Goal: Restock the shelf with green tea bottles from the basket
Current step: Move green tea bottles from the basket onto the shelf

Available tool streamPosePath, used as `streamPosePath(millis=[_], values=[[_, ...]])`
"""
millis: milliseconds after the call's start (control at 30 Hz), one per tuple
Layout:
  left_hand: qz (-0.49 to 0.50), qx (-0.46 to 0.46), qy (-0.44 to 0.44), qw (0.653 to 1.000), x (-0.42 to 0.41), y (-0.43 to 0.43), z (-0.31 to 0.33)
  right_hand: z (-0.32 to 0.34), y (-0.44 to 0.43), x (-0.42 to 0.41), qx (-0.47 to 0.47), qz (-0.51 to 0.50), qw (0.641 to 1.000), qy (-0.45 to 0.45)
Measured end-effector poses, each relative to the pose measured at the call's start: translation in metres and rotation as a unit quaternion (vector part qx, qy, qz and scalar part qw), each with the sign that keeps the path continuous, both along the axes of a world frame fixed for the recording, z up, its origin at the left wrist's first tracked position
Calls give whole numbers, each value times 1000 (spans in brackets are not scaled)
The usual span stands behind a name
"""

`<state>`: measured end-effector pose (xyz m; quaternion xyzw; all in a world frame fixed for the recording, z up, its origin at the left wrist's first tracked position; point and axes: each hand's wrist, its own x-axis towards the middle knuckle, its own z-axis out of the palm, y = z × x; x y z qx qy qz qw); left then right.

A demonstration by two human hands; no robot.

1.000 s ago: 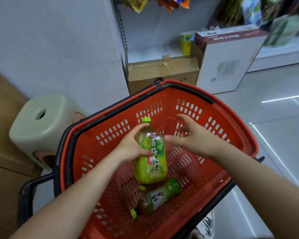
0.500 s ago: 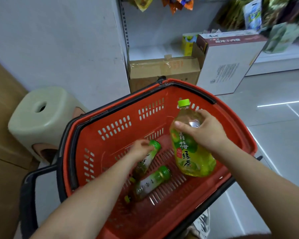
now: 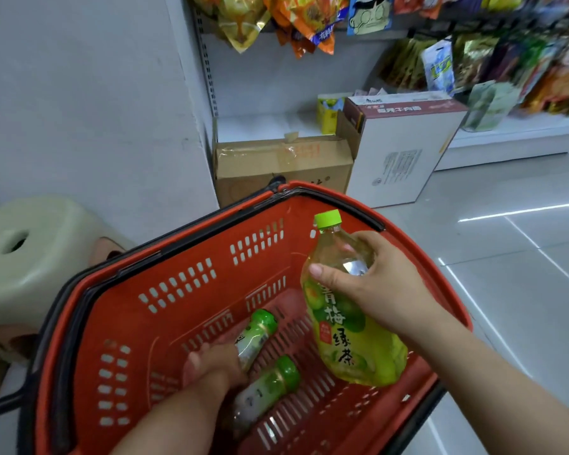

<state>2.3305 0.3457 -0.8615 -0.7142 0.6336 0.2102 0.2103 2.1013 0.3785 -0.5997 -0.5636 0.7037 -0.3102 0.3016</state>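
Red basket [image 3: 128, 323], two small bottles [image 3: 270, 379] inside, left fingers [image 3: 194, 361] gripping one, right fingers [image 3: 324, 274] clasping one large bottle [image 3: 352, 339].

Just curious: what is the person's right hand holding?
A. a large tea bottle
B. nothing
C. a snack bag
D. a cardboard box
A: the right hand grips the large bottle just below its neck, above the basket, while the left hand holds a small bottle inside it.

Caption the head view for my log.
Right hand holds a large green tea bottle over the red basket; left hand grips a small bottle inside it.
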Motion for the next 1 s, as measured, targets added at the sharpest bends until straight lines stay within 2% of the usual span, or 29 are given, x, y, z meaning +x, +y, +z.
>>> streamPosePath(millis=[67,133,267,400,467,567,733,800,900,967,1000], values=[[7,2,34,999,6,-3,17,1,0,2,-2,-1,1000,10],[-31,-13,47,998,8,-10,48,5,2,6,-5,6,1000,26],[-124,-63,15,990,15,-11,130,17,4,19,-18,21,999,21],[-115,-129,31,985,37,16,218,36,6,41,-56,41,998,2],[-87,-176,66,978,54,41,263,48,8,53,-75,53,996,-4],[22,-239,171,955,81,88,317,72,14,75,-117,68,990,-40],[160,-352,289,876,134,167,375,100,36,119,-172,96,969,-148],[197,-368,323,850,159,208,403,110,55,142,-179,116,958,-194],[211,-426,278,835,202,278,447,132,91,185,-192,170,931,-258],[199,-474,199,834,231,329,474,143,118,216,-178,210,915,-295],[185,-497,132,837,242,354,488,147,132,235,-168,234,907,-307]])
